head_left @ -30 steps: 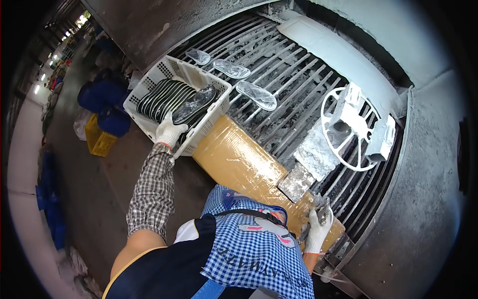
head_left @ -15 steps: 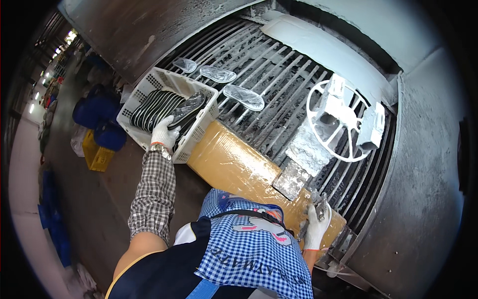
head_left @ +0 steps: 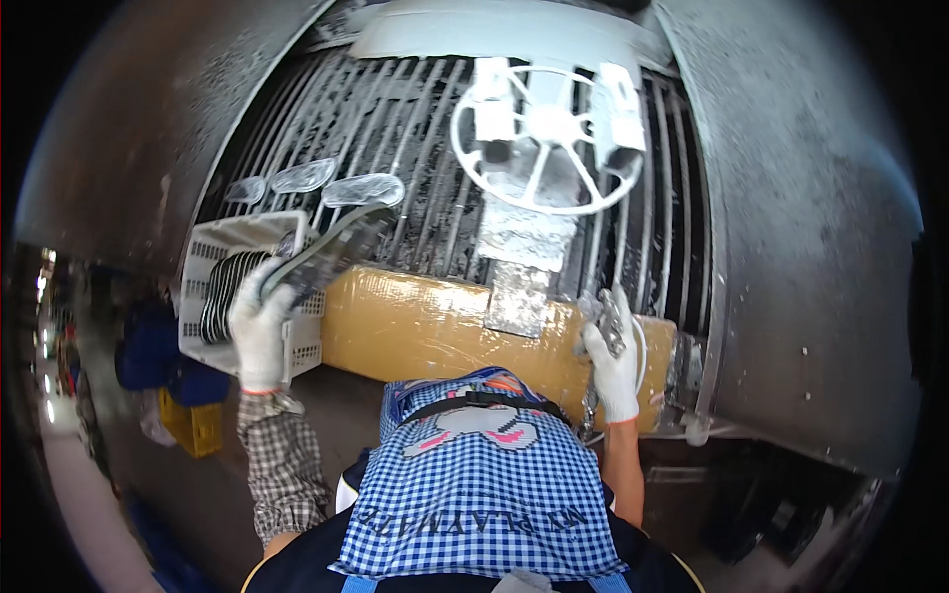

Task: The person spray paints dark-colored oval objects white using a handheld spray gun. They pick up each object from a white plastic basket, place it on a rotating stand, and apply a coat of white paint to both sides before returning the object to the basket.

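White left glove (head_left: pixel 261 331): its fingers were closed round the near end of a dark sole (head_left: pixel 331 252).
White right glove (head_left: pixel 611 361): its fingers were curled around a silvery metal tool (head_left: pixel 615 328), partly hidden, by the grate's near edge.
Sole in hand: it slanted over the basket's right rim, its blurred far end reaching above the grate.
Basket (head_left: pixel 305 348): white, it stood at the grate's near left corner, holding a row of dark soles (head_left: pixel 225 296).
Brown box (head_left: pixel 415 308): it lay along the grate's near edge.
Grate (head_left: pixel 450 222): three pale ovals (head_left: pixel 364 190) lay toward its left edge.
Spoked wheel (head_left: pixel 549 124): white, it stood nearer the far edge.
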Available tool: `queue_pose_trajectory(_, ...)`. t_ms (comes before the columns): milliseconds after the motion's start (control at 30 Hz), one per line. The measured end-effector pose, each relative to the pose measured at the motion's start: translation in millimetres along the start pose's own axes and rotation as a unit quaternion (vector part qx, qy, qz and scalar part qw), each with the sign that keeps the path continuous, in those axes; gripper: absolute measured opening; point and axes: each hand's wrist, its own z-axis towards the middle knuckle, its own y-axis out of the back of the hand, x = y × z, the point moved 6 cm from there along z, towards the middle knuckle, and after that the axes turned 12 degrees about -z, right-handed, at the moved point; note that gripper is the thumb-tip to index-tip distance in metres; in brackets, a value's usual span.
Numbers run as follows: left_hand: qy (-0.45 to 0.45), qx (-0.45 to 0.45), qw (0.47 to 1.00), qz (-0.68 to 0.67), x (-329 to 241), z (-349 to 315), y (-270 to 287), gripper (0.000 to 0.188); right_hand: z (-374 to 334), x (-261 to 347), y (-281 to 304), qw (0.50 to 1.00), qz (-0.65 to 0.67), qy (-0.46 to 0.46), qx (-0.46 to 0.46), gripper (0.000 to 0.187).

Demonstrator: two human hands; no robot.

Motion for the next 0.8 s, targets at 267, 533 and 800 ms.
queue_pose_trajectory(267, -0.104, 0.214, 0.970, 0.045, 37.6, -36.6, -164.0, 0.043, -11.3, 7.4, -5.3, 0.998, -0.012, 0.016, 0.061, 0.080)
queue_pose_trajectory(533, -0.329, 0.307, 0.888, 0.098, -5.7, -48.2, -229.7, 0.048, -12.9, 32.8, -18.2, 0.977, -0.153, 0.143, 0.050, 0.083)
queue_pose_trajectory(800, -0.451, 0.317, 0.826, 0.120, -19.3, -59.7, -245.4, 0.053, -5.5, 44.7, -37.1, 0.962, -0.230, 0.102, 0.111, 0.090)
